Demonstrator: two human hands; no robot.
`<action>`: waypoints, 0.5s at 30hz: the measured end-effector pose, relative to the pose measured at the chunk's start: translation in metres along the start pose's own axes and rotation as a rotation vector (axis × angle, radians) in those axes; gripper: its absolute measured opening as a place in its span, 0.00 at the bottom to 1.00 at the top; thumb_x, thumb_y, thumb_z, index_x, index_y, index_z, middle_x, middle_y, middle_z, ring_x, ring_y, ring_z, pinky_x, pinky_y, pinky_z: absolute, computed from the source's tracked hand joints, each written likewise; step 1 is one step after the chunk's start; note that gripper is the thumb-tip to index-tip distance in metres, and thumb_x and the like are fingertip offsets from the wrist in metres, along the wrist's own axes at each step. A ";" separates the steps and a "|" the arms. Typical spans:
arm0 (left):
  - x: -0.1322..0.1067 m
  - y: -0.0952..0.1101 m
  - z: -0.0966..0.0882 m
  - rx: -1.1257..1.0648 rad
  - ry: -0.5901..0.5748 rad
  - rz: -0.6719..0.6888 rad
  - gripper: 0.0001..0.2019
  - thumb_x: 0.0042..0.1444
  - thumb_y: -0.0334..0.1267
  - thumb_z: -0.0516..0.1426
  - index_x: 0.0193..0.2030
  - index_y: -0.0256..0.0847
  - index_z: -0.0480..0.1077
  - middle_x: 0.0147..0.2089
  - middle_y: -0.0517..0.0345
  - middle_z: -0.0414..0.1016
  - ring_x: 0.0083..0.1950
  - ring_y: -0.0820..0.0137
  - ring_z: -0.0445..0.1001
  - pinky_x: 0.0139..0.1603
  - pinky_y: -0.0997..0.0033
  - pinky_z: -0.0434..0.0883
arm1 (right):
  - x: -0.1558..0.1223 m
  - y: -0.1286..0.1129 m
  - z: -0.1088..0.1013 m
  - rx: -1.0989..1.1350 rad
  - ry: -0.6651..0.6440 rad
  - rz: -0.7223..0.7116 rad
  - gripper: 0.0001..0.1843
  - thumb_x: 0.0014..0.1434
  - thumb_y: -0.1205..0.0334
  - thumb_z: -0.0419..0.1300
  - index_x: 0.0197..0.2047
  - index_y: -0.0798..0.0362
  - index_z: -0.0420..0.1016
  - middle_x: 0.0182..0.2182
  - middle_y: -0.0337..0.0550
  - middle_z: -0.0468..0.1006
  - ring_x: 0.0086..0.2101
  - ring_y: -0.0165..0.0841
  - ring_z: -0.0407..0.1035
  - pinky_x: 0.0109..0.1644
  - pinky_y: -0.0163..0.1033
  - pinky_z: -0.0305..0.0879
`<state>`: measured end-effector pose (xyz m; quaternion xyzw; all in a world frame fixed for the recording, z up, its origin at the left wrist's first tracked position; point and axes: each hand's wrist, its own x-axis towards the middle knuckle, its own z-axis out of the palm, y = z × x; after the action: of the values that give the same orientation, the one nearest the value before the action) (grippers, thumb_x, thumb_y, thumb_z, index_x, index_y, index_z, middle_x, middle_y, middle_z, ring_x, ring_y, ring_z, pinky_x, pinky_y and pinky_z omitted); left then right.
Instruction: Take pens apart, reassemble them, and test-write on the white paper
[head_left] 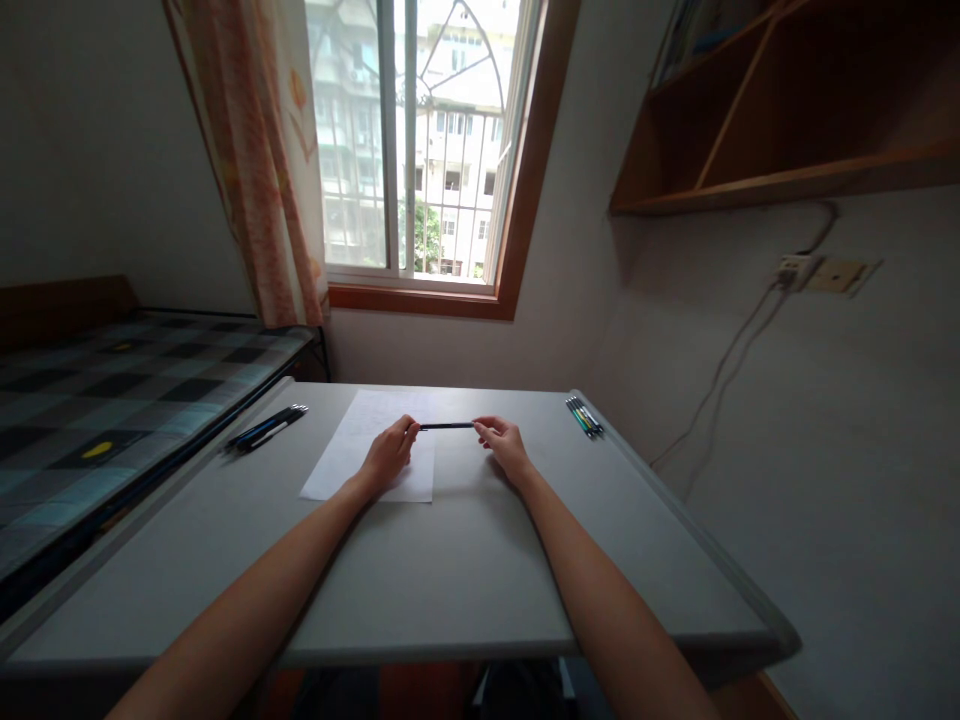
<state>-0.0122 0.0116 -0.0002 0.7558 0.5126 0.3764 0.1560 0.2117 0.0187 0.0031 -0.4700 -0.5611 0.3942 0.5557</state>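
At twelve o'clock, my left hand (390,452) and right hand (507,450) are pinching a pen (447,426); moving is likely needing both.

Matt paper sheet (352,445), smooth tabletop (435,580), wooden shelf (795,172)

A checked mattress (172,385) lies at left, an orange curtain (259,170) beside the window (356,150), wooden shelves (795,115) at right.
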 end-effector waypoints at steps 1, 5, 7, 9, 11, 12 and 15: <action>0.000 0.000 0.000 -0.002 0.000 0.000 0.17 0.60 0.49 0.39 0.30 0.43 0.59 0.17 0.67 0.61 0.20 0.72 0.66 0.29 0.73 0.61 | 0.000 0.000 0.000 -0.001 -0.003 -0.003 0.20 0.40 0.47 0.62 0.31 0.55 0.75 0.25 0.41 0.73 0.22 0.26 0.63 0.25 0.33 0.59; 0.000 0.001 0.000 -0.015 0.001 0.008 0.16 0.60 0.49 0.39 0.30 0.43 0.59 0.17 0.67 0.62 0.20 0.72 0.66 0.28 0.73 0.61 | 0.001 0.003 0.000 -0.005 -0.002 -0.002 0.21 0.43 0.45 0.60 0.32 0.55 0.74 0.25 0.40 0.72 0.22 0.26 0.63 0.24 0.32 0.59; -0.001 0.001 0.000 -0.018 0.001 0.005 0.16 0.59 0.49 0.40 0.30 0.43 0.59 0.17 0.67 0.62 0.20 0.72 0.66 0.28 0.73 0.61 | 0.002 0.003 0.000 -0.013 0.004 0.005 0.21 0.43 0.45 0.59 0.29 0.55 0.74 0.24 0.40 0.72 0.21 0.25 0.62 0.24 0.32 0.58; 0.000 0.001 0.000 -0.020 0.000 -0.005 0.16 0.59 0.49 0.40 0.30 0.43 0.60 0.17 0.66 0.62 0.20 0.72 0.66 0.28 0.72 0.61 | 0.001 0.002 0.000 -0.025 0.010 0.010 0.21 0.43 0.44 0.60 0.27 0.55 0.73 0.23 0.40 0.71 0.21 0.26 0.62 0.24 0.32 0.58; 0.000 0.000 0.000 -0.020 -0.002 -0.010 0.16 0.59 0.49 0.40 0.30 0.43 0.60 0.17 0.66 0.62 0.20 0.72 0.66 0.28 0.72 0.61 | 0.001 0.001 0.000 -0.032 0.013 0.009 0.21 0.42 0.44 0.60 0.25 0.55 0.72 0.23 0.40 0.72 0.21 0.26 0.62 0.24 0.33 0.58; 0.000 0.000 0.000 -0.021 -0.002 -0.008 0.16 0.59 0.49 0.40 0.30 0.43 0.60 0.17 0.66 0.62 0.20 0.72 0.66 0.28 0.72 0.61 | 0.001 0.001 0.000 -0.033 0.014 0.008 0.21 0.41 0.44 0.60 0.25 0.55 0.72 0.23 0.40 0.72 0.21 0.26 0.62 0.24 0.33 0.58; 0.000 0.000 0.000 -0.020 0.003 0.002 0.16 0.59 0.49 0.40 0.30 0.43 0.60 0.17 0.66 0.62 0.20 0.72 0.66 0.28 0.73 0.61 | 0.000 0.001 0.000 -0.029 0.011 0.007 0.20 0.41 0.45 0.61 0.27 0.55 0.73 0.23 0.40 0.72 0.21 0.26 0.63 0.25 0.33 0.59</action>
<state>-0.0123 0.0117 -0.0008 0.7542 0.5082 0.3827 0.1626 0.2117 0.0195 0.0019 -0.4820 -0.5622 0.3852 0.5507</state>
